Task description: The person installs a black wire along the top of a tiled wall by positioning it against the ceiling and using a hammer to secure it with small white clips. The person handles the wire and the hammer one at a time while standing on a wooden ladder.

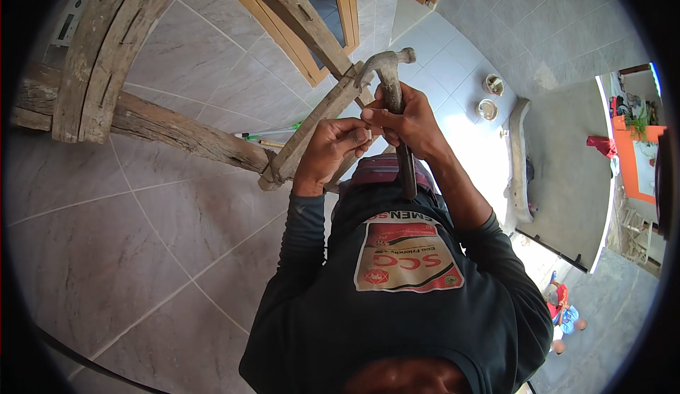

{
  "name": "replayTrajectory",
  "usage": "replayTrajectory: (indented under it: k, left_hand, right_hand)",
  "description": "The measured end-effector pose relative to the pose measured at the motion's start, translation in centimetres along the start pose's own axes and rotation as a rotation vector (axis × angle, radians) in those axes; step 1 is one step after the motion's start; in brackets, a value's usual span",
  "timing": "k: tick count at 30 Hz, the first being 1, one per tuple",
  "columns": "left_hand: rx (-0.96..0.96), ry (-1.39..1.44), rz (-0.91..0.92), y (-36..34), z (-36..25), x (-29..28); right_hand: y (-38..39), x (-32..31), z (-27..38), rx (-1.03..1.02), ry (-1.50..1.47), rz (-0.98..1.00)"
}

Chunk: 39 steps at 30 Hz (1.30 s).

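Note:
My right hand (414,121) is wrapped round a claw hammer (388,68). Its worn metal head points up and away from me, and the dark handle hangs down past my palm toward my waist. Close beside it, my left hand (329,150) has its thumb and fingers pinched on a small white piece (369,133), too small to name. The fingertips of both hands nearly meet in front of my body. Just beyond them stands a rough wooden crosspiece (312,128) of a timber frame.
Old wooden beams (177,128) run along my left against a tiled wall (156,224). A wood-framed opening (347,4) is ahead. Two buckets (487,109) stand on the pale floor at right. Several people (563,316) are at the lower right, near a grey wall (567,167).

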<state>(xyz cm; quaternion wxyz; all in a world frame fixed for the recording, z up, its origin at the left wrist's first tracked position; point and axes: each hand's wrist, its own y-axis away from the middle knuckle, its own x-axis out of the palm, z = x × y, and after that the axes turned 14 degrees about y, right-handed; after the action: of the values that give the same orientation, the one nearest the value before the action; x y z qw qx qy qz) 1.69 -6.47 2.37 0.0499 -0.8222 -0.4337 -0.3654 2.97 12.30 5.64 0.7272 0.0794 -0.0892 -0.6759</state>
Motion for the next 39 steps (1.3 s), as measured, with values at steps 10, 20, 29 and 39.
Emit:
replayTrajectory:
  k: [10, 20, 29, 39]
  left_hand:
    - [0.028, -0.079, -0.047, 0.3, 0.2, 0.0]
    - [0.053, -0.115, 0.013, 0.3, 0.5, -0.4]
    - [0.192, -0.054, -0.167, -0.1, 1.7, -2.0]
    - [0.421, -0.177, -0.319, -2.7, 2.0, -5.9]
  right_hand:
    - [-0.2, 0.0, -0.5, -0.057, -0.021, -0.067]
    - [0.3, 0.6, -0.7, -0.045, -0.003, -0.126]
    - [-0.2, -0.3, -2.5, 0.066, 0.088, -0.192]
    - [2.0, -1.0, -0.1, 0.072, -0.123, 0.165]
